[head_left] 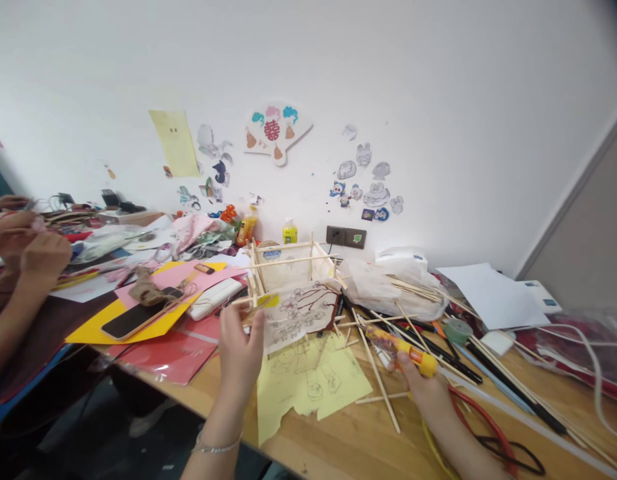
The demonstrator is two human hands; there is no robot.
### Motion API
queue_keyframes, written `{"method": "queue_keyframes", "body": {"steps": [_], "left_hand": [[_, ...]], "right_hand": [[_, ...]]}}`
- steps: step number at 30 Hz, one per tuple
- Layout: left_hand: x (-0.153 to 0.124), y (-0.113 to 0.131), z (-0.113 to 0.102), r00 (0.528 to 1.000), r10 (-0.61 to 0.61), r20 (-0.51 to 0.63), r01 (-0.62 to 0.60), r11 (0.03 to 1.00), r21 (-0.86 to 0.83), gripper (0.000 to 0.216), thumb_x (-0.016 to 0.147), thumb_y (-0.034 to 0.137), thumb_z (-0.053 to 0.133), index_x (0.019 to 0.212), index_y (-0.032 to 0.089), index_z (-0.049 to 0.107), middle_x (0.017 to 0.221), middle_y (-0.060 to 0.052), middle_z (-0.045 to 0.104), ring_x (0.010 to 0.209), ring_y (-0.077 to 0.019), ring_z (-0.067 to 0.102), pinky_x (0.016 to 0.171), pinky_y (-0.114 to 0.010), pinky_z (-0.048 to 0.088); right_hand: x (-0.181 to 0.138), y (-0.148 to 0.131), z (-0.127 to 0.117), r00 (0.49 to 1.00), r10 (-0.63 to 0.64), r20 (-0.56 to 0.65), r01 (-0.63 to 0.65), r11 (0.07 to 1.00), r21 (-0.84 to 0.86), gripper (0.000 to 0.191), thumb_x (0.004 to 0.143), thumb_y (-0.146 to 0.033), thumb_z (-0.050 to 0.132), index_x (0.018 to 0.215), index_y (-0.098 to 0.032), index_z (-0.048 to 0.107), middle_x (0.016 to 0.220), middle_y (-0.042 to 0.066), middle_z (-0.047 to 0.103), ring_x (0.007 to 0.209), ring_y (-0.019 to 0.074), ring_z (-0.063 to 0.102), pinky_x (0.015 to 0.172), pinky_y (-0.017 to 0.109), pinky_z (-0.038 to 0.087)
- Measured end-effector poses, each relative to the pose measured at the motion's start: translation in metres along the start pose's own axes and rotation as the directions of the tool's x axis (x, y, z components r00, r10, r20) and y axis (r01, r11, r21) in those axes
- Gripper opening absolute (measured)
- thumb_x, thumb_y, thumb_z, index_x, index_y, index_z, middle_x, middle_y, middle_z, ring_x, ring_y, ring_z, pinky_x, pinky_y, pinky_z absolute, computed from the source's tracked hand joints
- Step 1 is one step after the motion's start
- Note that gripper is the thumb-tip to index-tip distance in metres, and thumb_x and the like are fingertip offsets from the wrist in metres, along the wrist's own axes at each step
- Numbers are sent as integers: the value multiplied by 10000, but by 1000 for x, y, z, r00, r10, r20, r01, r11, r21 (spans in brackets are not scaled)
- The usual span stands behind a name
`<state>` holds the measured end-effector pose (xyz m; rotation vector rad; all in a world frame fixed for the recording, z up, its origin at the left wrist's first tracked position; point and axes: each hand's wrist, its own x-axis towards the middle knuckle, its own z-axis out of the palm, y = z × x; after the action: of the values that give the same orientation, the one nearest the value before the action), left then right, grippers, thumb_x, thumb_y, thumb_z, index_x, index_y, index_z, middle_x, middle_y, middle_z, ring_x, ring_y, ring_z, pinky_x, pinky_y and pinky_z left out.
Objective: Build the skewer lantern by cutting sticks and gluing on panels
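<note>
A box-like frame of thin wooden sticks (283, 262) stands on the table, with pale sheets on its sides. A paper with a drawn blossom branch (303, 303) covers its near face. My left hand (241, 343) is closed at the frame's near left corner, thumb and fingers pinched about a stick there; the exact grip is partly hidden. In my right hand (423, 383) is a yellow glue stick (401, 347) with a patterned label, held to the right of the frame. A torn yellow sheet with pencil drawings (313, 383) lies in front of the frame.
Loose wooden sticks (375, 377), black pens (448, 357) and a green tape roll (458, 330) lie at the right. Leftward are a phone (141, 313), coloured paper (88, 327) and piled scraps. Another person's hands (43, 257) work at far left. Bottles (289, 231) stand by the wall.
</note>
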<state>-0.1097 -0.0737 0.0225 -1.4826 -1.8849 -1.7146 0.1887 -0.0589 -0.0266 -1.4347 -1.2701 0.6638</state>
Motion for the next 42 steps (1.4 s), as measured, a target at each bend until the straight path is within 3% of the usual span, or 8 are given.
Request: {"method": "queue_keyframes", "body": {"steps": [5,8,11,13,15,24,31,42], "left_hand": [[-37,-2,1,980,57,-192,-49,998,50,293,888,406,380,1023,168,482,908,-73,521,824,-217,505,758,-366,418],[-58,9,20,963,215,165,-224,974,39,183,902,282,392,883,181,544,801,-47,567,766,-181,546,717,-302,437],[-69,31,49,715,235,659,-399,911,108,219,876,167,406,765,171,596,812,-75,615,796,-192,592,738,-299,452],[-71,45,68,587,91,805,-419,884,206,191,854,117,430,888,160,613,943,-95,628,852,-190,614,741,-281,462],[-70,54,82,528,-7,849,-432,859,275,231,826,65,443,980,137,600,983,-116,627,852,-197,629,719,-281,469],[-69,51,91,545,-24,838,-414,862,293,196,830,66,421,870,146,595,988,-103,611,843,-170,615,705,-253,433],[-72,48,90,642,-20,766,-195,962,189,185,846,112,405,779,159,570,827,-59,641,779,-159,595,682,-243,405],[-79,55,98,529,69,846,-426,884,194,197,878,223,442,869,156,627,963,-84,628,902,-204,601,750,-287,455]], "right_hand": [[4,-6,-4,997,68,-22,-68,997,33,578,613,-746,505,479,-195,618,349,-16,442,357,134,431,398,261,376],[9,-4,-3,991,121,-63,-116,990,76,638,589,-793,470,495,-181,623,342,-24,416,345,124,403,386,261,351],[12,-2,-2,990,132,-46,-126,986,112,690,580,-822,442,535,-165,646,347,-37,389,351,112,379,400,256,335],[13,-2,-2,992,126,-28,-122,985,124,703,576,-829,442,547,-159,654,348,-42,377,354,110,372,402,255,325],[13,-3,-2,992,124,-25,-120,983,136,699,566,-831,454,537,-160,648,346,-42,372,355,110,369,399,257,318],[8,-8,1,992,121,-29,-114,978,177,614,598,-769,513,545,-171,641,364,-13,455,352,121,389,381,261,330],[5,-7,1,998,60,-17,-57,989,138,608,658,-750,473,546,-179,646,370,-11,462,355,120,400,378,251,327],[5,-6,0,995,102,-5,-102,993,52,646,589,-786,472,523,-170,653,340,-21,421,331,113,382,362,249,331]]}}
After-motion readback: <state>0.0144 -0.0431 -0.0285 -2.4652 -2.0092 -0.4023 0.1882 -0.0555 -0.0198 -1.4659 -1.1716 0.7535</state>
